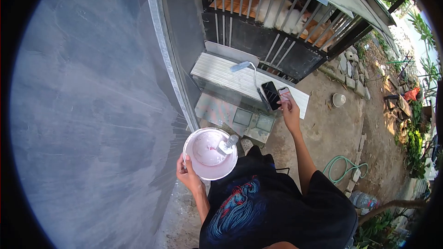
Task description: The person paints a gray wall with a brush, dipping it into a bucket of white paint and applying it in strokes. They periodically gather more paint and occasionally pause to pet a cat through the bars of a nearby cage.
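My left hand [188,175] grips the rim and side of a white paint bucket [210,171]. Pale paint coats the inside, and a paint-smeared brush [227,145] leans against the right of the rim. Over the white ribbed bench, my right hand [289,107] has its fingers closed at the lower end of a phone [284,93] with a lit screen. Just left of it lies a second, dark-screened phone [270,93]. A paint roller [240,66] rests on the bench [217,71], its bent wire frame running toward the dark phone.
At left stands a large grey painted wall [97,110] with a metal edge [168,55]. Behind the bench is a barred cage [277,41] with cats inside. A small white bucket [338,100], a green hose [344,159] and a plastic bottle [363,200] lie to the right.
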Motion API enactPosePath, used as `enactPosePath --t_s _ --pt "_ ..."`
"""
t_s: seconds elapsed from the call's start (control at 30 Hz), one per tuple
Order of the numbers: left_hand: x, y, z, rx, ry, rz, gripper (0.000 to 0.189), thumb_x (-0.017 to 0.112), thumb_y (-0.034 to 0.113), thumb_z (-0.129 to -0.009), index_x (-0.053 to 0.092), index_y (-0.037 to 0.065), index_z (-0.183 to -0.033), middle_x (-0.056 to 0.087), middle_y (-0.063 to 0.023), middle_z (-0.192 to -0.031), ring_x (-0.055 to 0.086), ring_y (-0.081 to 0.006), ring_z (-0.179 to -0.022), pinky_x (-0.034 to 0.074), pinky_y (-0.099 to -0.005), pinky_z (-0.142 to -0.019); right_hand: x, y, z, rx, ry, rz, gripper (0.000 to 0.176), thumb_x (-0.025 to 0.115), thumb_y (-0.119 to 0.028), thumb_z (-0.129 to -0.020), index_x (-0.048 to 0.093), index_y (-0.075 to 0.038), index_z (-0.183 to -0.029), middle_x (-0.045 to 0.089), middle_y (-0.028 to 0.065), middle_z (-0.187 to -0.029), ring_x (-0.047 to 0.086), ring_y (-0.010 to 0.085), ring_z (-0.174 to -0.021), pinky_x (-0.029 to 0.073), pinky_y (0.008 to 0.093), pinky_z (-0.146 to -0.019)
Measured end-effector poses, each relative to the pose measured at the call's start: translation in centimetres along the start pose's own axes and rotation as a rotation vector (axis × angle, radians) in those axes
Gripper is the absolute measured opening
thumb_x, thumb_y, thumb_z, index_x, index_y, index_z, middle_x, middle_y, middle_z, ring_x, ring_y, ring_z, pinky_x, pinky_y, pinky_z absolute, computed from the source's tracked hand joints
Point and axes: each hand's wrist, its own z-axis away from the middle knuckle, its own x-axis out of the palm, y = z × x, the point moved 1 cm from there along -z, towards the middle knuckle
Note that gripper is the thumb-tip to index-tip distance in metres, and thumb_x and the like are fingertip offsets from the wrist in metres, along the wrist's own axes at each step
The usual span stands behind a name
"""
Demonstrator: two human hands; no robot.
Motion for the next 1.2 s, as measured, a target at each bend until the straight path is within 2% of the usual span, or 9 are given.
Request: enactPosePath --t_s 0.13,0.27,0.37,0.5,0.67,0.77,0.9,0.97,1.2 --pt "0.9 0.6 0.7 0.007 0.068 0.047 0.031 0.067 0.019 -0.093 0.064 -0.004 -0.114 0.067 -0.0062 -0.094 0.061 -0.0107 -0.084 0.049 -0.0247 -0.075 -1.5 -6.1 -8.4 -0.033 0.106 -0.241 0.041 0.057 -0.018 -0.099 0.047 -0.002 -0.135 0.068 0.0047 -0.081 0.052 0.0061 -0.061 0.044 0.0206 -0.058" --pt "1.2 0.3 1.3 0.020 0.126 0.061 0.031 0.067 0.020 -0.093 0.064 -0.003 -0.114 0.067 -0.0072 -0.097 0.062 -0.0114 -0.085 0.050 -0.0255 -0.076 -1.0 -10.4 -14.3 -0.064 0.022 -0.290 0.057 0.060 -0.022 -0.098 0.036 -0.003 -0.146 0.067 0.0039 -0.084 0.053 0.0061 -0.063 0.045 0.0210 -0.060" --pt "1.3 0.1 1.6 0.022 0.154 0.057 0.032 0.067 0.020 -0.093 0.064 -0.003 -0.114 0.067 -0.0074 -0.097 0.062 -0.0118 -0.085 0.050 -0.0258 -0.077 0.2 -11.3 -17.5 -0.057 -0.010 -0.202 0.074 0.057 -0.016 -0.095 0.014 0.000 -0.153 0.068 0.0062 -0.087 0.055 0.0082 -0.063 0.046 0.0221 -0.061" --pt "1.4 0.2 2.2 0.027 0.181 0.039 0.032 0.068 0.020 -0.093 0.064 -0.004 -0.115 0.067 -0.0077 -0.098 0.062 -0.0126 -0.086 0.050 -0.0268 -0.078 1.4 -12.4 -20.5 -0.005 0.000 -0.201 0.084 0.054 -0.013 -0.093 -0.003 0.003 -0.152 0.070 0.0075 -0.088 0.054 0.0096 -0.063 0.046 0.0238 -0.060" --pt "1.4 0.1 2.6 0.021 0.213 0.046 0.034 0.068 0.020 -0.092 0.064 -0.004 -0.115 0.068 -0.0086 -0.099 0.062 -0.0133 -0.087 0.050 -0.0274 -0.078 1.8 -12.9 -22.8 0.006 0.047 -0.215 0.090 0.054 -0.015 -0.092 -0.011 0.003 -0.151 0.071 0.0094 -0.089 0.053 0.0099 -0.063 0.047 0.0247 -0.061" --pt "1.4 0.1 2.9 0.020 0.221 0.046 0.034 0.068 0.021 -0.092 0.064 -0.004 -0.115 0.068 -0.0092 -0.100 0.063 -0.0137 -0.088 0.050 -0.0276 -0.079 1.9 -12.9 -24.5 0.055 0.031 -0.453 0.100 0.055 -0.015 -0.092 -0.028 0.004 -0.144 0.071 0.0157 -0.094 0.050 0.0093 -0.061 0.046 0.0247 -0.059" --pt "1.8 0.3 3.1 0.014 0.238 0.056 0.034 0.068 0.020 -0.092 0.064 -0.004 -0.115 0.068 -0.0097 -0.101 0.063 -0.0143 -0.088 0.050 -0.0278 -0.080 1.7 -11.9 -26.6 0.030 -0.161 -0.668 0.098 0.056 -0.015 -0.091 -0.024 0.002 -0.146 0.071 0.0149 -0.092 0.049 0.0091 -0.061 0.046 0.0259 -0.060" --pt "1.8 0.1 3.2 0.018 0.246 0.063 0.033 0.068 0.020 -0.093 0.064 -0.004 -0.115 0.068 -0.0098 -0.101 0.063 -0.0143 -0.088 0.050 -0.0278 -0.080 1.9 -12.9 -26.0 0.034 -0.067 -0.640 0.092 0.056 -0.015 -0.091 -0.015 0.000 -0.148 0.071 0.0151 -0.093 0.048 0.0094 -0.062 0.046 0.0269 -0.060" --pt "1.9 0.3 3.5 0.016 0.278 0.052 0.034 0.067 0.020 -0.093 0.063 -0.005 -0.116 0.068 -0.0097 -0.102 0.063 -0.0139 -0.089 0.050 -0.0277 -0.080 2.0 -13.7 -24.7 0.058 0.025 -0.571 0.096 0.056 -0.015 -0.091 -0.019 -0.003 -0.150 0.070 0.0164 -0.094 0.048 0.0093 -0.061 0.046 0.0268 -0.059"
